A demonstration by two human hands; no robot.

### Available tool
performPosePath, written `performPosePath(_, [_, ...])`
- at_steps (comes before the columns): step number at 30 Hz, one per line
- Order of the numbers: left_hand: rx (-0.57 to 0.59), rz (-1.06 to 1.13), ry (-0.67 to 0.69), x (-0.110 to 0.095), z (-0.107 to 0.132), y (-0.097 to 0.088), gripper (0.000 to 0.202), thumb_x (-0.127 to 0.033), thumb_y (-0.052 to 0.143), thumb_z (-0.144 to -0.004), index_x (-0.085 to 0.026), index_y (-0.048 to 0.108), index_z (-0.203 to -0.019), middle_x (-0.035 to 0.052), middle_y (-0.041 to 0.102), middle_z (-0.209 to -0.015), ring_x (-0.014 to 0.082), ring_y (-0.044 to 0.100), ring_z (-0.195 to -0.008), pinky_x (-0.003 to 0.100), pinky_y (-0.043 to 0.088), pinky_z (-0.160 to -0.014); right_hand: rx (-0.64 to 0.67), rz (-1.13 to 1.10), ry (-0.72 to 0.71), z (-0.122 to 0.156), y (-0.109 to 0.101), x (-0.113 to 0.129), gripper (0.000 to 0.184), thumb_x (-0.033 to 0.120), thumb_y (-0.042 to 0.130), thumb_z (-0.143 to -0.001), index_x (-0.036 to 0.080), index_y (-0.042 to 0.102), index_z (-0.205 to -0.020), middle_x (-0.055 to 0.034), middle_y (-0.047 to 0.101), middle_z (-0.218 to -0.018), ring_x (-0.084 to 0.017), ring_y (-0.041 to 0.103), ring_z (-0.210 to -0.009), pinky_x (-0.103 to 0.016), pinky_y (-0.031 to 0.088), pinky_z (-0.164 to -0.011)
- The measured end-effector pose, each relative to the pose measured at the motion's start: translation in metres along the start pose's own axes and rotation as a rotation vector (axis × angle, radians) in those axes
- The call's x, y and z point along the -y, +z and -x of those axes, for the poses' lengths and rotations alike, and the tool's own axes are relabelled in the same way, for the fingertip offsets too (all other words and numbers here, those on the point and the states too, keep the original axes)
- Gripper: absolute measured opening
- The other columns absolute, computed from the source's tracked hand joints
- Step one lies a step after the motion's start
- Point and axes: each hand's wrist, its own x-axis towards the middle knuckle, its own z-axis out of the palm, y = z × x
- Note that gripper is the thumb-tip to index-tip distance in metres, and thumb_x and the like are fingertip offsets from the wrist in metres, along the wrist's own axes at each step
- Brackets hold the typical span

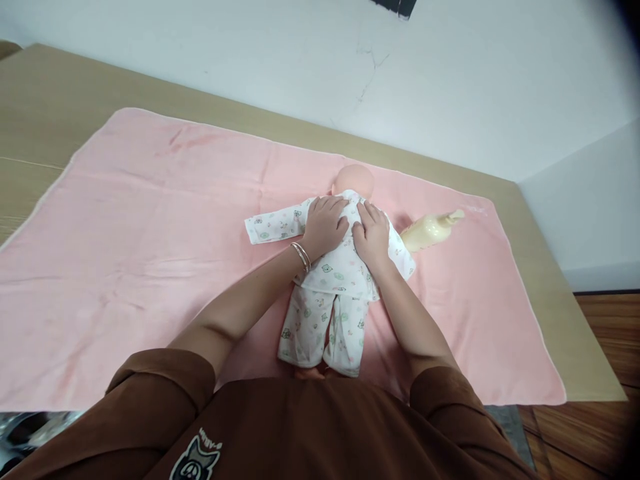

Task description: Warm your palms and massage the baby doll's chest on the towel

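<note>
Resting left grip [326, 228] and right grip [373, 239] flat and open, holding nothing, on doll [333, 279], apparently face down on blanket [175, 200] over worktop [580, 367]; could skew doll or rumple shirt [347, 263] by pressing unevenly; could knock bottle [430, 231], just beside one sleeve [401, 255], by swinging right grip outward; limited beyond by wall [450, 80]
</note>
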Motion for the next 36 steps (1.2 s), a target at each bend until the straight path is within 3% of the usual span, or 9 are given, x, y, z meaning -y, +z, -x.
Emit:
performPosePath(5, [-0.015,0.056,0.093,0.002,0.001,0.000,0.034,-0.018,0.038,-0.091,-0.019,0.062,-0.116,0.0067,0.065,-0.125,0.0218,0.053,-0.121,0.044,0.035,-0.111,-0.128,-0.043,-0.016,0.006,0.002,0.004,0.039,0.025,0.040,-0.089,0.022,0.066,-0.119,-0.0096,0.062,-0.132,-0.025,0.054,-0.126,-0.051,0.038,-0.110])
performPosePath(10, [-0.094,0.055,-0.009,-0.002,0.004,0.001,0.024,-0.018,0.046,-0.086,-0.020,0.064,-0.101,0.0077,0.068,-0.112,0.0224,0.057,-0.114,0.042,0.042,-0.105,-0.235,-0.120,0.087,0.014,0.003,0.012,0.035,0.033,0.043,-0.091,0.020,0.069,-0.111,-0.0108,0.067,-0.123,-0.025,0.058,-0.122,-0.051,0.036,-0.113])
performPosePath(15, [-0.114,0.004,-0.159,-0.004,0.003,0.002,0.032,-0.023,0.052,-0.081,-0.018,0.062,-0.111,0.0107,0.066,-0.120,0.0269,0.056,-0.117,0.045,0.039,-0.107,-0.094,-0.117,0.119,0.009,0.001,0.009,0.044,0.030,0.041,-0.090,0.019,0.058,-0.129,-0.0107,0.057,-0.138,-0.027,0.046,-0.134,-0.055,0.028,-0.116])
performPosePath(20, [-0.016,0.009,-0.080,-0.004,0.001,0.000,0.039,-0.022,0.044,-0.087,-0.020,0.059,-0.123,0.0079,0.061,-0.133,0.0249,0.050,-0.127,0.046,0.029,-0.115,0.029,-0.060,0.057,0.001,0.001,-0.001,0.050,0.025,0.040,-0.089,0.022,0.050,-0.138,-0.0090,0.048,-0.147,-0.026,0.040,-0.138,-0.055,0.025,-0.116])
performPosePath(24, [0.017,0.039,0.014,-0.001,0.001,-0.002,0.040,-0.018,0.037,-0.091,-0.023,0.059,-0.124,0.0042,0.062,-0.132,0.0199,0.051,-0.127,0.044,0.026,-0.116,0.000,-0.060,-0.004,0.001,0.001,-0.003,0.044,0.024,0.040,-0.090,0.024,0.057,-0.130,-0.0084,0.051,-0.144,-0.025,0.044,-0.135,-0.053,0.030,-0.114])
performPosePath(30, [-0.105,0.079,-0.009,0.001,0.004,0.003,0.025,-0.018,0.048,-0.086,-0.021,0.067,-0.101,0.0055,0.069,-0.116,0.0206,0.057,-0.118,0.041,0.038,-0.109,-0.184,-0.099,0.034,0.009,0.003,0.006,0.031,0.032,0.044,-0.090,0.023,0.069,-0.108,-0.0092,0.066,-0.125,-0.024,0.058,-0.122,-0.051,0.039,-0.110])
performPosePath(33, [-0.116,0.089,-0.069,0.000,0.003,0.003,0.023,-0.018,0.050,-0.083,-0.021,0.066,-0.100,0.0064,0.069,-0.113,0.0220,0.058,-0.115,0.042,0.041,-0.107,-0.213,-0.132,0.084,0.012,0.003,0.009,0.032,0.031,0.044,-0.090,0.022,0.068,-0.109,-0.0093,0.066,-0.125,-0.024,0.057,-0.123,-0.051,0.037,-0.112])
performPosePath(36, [-0.080,0.094,-0.111,0.000,0.000,0.002,0.030,-0.019,0.051,-0.081,-0.020,0.064,-0.108,0.0075,0.068,-0.117,0.0235,0.057,-0.116,0.042,0.040,-0.107,-0.143,-0.139,0.093,0.009,0.001,0.008,0.039,0.029,0.042,-0.090,0.019,0.063,-0.121,-0.0112,0.061,-0.134,-0.024,0.051,-0.130,-0.052,0.032,-0.115])
